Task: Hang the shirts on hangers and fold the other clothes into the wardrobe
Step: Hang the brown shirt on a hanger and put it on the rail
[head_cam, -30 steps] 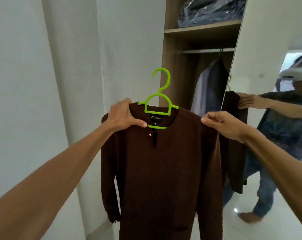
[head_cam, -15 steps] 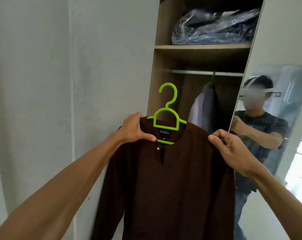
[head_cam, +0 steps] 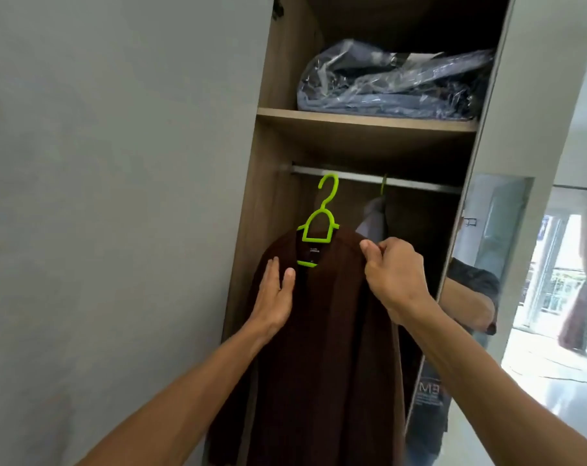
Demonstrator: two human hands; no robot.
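left hand (head_cam: 273, 294): fingers (head_cam: 272, 269) straight and close together, thumb set slightly apart, palm flat against the left shoulder area of the shirt (head_cam: 325, 331). no grip is formed.

right hand (head_cam: 396, 277): fingers curled, thumb tip pressed against the forefinger, pinching the fabric at the right shoulder of the shirt.

shirt: dark brown, fine ribbed knit, matte. long axis vertical, collar up, body and sleeves hanging straight down past the bottom edge of the view. the neck opening faces the camera, with a small dark label visible inside it. the garment lies between the two hands, at the near edge of the wardrobe (head_cam: 268, 196) opening.

hanger (head_cam: 320, 220): bright green moulded plastic, smooth, carrying the shirt inside the collar. hook points up and opens to the left. the top of the hook is level with the rail (head_cam: 419, 185); cannot tell whether it rests over it.

rail: grey metal bar, horizontal, under a wood-grain shelf (head_cam: 366, 121). to the right, a second green hook (head_cam: 383, 186) on the rail carries a pale garment (head_cam: 372, 220).

shelf: holds a bundle (head_cam: 396, 82) in crinkled clear plastic.

far right: mirror door (head_cam: 493, 230). left: plain grey wall (head_cam: 117, 196).
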